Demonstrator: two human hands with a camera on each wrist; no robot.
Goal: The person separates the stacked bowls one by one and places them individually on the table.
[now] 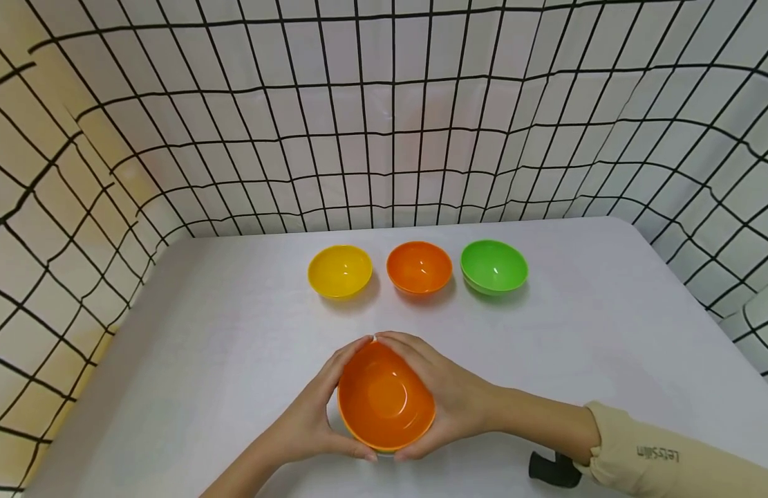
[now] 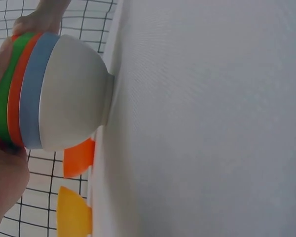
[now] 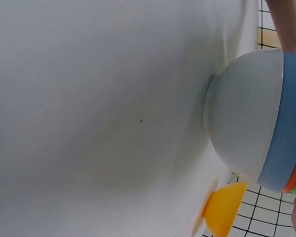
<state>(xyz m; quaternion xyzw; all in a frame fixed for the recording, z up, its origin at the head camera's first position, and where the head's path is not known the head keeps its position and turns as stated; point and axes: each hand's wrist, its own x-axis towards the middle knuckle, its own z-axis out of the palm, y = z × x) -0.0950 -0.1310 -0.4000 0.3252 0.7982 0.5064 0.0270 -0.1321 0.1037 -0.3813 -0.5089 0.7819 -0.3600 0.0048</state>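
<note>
A stack of nested bowls [image 2: 71, 94] stands on the table in front of me, its outermost bowl white at the base with a light blue band. Orange and green rims show above that band in the left wrist view. From above, the inside of the top orange bowl [image 1: 384, 401] is visible, with nothing in it. My left hand [image 1: 312, 418] curves round the left side of the stack near the rim, thumb at the near edge. Gripping the opposite side, my right hand [image 1: 461, 398] has its fingertips meeting the left ones at the far rim.
Beyond the stack, a yellow bowl [image 1: 340, 272], an orange bowl [image 1: 419, 268] and a green bowl [image 1: 494, 267] stand in a row on the white table [image 1: 607, 311]. Black wire grid [image 1: 392, 111] encloses the back and sides. A black object [image 1: 553, 470] lies partly under the right sleeve.
</note>
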